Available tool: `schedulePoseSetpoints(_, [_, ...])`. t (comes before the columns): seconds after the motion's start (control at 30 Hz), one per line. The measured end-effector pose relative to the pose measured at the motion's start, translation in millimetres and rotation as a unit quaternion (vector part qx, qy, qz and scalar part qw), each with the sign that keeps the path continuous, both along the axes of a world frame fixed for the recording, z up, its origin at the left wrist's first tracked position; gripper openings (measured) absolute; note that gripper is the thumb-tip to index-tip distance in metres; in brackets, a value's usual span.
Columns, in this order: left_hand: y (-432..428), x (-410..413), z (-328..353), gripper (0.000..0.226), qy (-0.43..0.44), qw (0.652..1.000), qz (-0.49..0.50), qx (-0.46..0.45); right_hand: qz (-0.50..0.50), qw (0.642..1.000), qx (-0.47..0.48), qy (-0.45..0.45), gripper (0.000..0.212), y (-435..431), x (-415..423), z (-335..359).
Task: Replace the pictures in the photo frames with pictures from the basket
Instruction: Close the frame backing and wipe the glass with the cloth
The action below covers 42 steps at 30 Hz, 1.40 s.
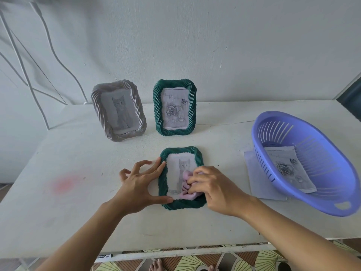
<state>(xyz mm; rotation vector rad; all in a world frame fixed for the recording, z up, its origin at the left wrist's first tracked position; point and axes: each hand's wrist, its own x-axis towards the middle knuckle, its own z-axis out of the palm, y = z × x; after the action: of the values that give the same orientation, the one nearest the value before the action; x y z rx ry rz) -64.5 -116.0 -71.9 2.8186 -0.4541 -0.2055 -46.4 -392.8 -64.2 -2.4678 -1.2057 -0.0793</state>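
A green twisted-rim photo frame (195,153) lies flat on the white table (78,192) with a cat picture (181,165) in it. My left hand (138,184) rests at the frame's left edge, forefinger and thumb touching the rim. My right hand (213,188) grips a crumpled pink cloth (185,187) pressed on the frame's glass, over the picture's lower part. Behind it stand a grey frame (119,110) with a cat picture and a green frame (174,107) with a rose drawing. A purple basket (304,163) at the right holds a rose picture (289,169).
A pale sheet (261,182) lies on the table under the basket's left side. The white wall rises just behind the standing frames. The table's front edge runs below my forearms, with patterned floor beneath. A faint pink stain marks the table's left part.
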Motion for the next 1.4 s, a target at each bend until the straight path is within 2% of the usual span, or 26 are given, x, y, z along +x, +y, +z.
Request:
schedulePoseSetpoints(0.2, [0,0,0,0.102,0.005,1.0,-0.001,-0.006,-0.088,0.994,-0.028,-0.06,0.052,-6,30,-1])
schedulePoseSetpoints(0.4, [-1,0,1,0.103,0.008,1.0,0.001,0.004,-0.119,0.99,-0.023,-0.072,0.044,24,60,-1])
schedulePoseSetpoints(0.67, [-2,-2,2,0.104,-0.005,1.0,0.007,0.008,-0.078,0.996,0.034,-0.017,0.024,52,28,-9])
schedulePoseSetpoints(0.87, [0,0,0,0.104,-0.005,1.0,0.005,0.005,-0.002,0.999,-0.004,0.042,0.036,17,5,0])
schedulePoseSetpoints(1.03, [0,1,0,0.106,0.006,1.0,0.006,0.007,-0.024,0.998,-0.055,-0.017,0.023,-6,6,9])
schedulePoseSetpoints(1.4, [-1,0,0,0.102,0.015,1.0,0.006,0.0,-0.102,0.988,-0.074,-0.094,0.019,9,42,14])
